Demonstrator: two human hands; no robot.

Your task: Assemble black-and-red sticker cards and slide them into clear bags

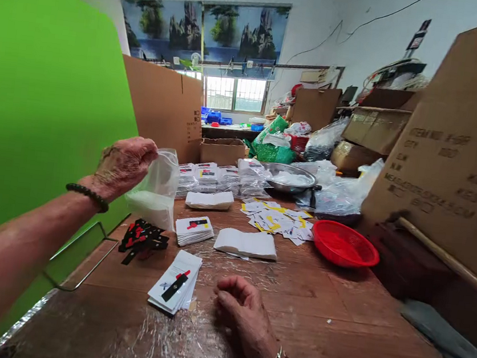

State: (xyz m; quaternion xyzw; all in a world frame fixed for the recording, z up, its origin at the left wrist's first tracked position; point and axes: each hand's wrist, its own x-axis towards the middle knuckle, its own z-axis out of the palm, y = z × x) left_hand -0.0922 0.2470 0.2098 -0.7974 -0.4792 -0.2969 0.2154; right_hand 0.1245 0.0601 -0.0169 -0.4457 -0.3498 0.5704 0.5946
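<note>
The left arm reaches forward from the lower left, and the left hand (pixel 127 165) is raised above the table (pixel 332 339), back of the hand up, knuckles bent. Its fingers are pinched on the top edge of a clear plastic bag (pixel 157 195), which hangs just beyond them with something whitish low inside. Beneath and nearer lies a heap of black and red pieces (pixel 143 240). The right hand (pixel 247 312) is low over the near middle of the table, fingers curled inward, thumb apart from the forefinger and nothing between them; whether it touches the wood I cannot tell. Just left of its fingertips lies a stack of printed cards (pixel 175 281), and beyond them a white paper stack (pixel 246 243), both clear of the fingers.
</note>
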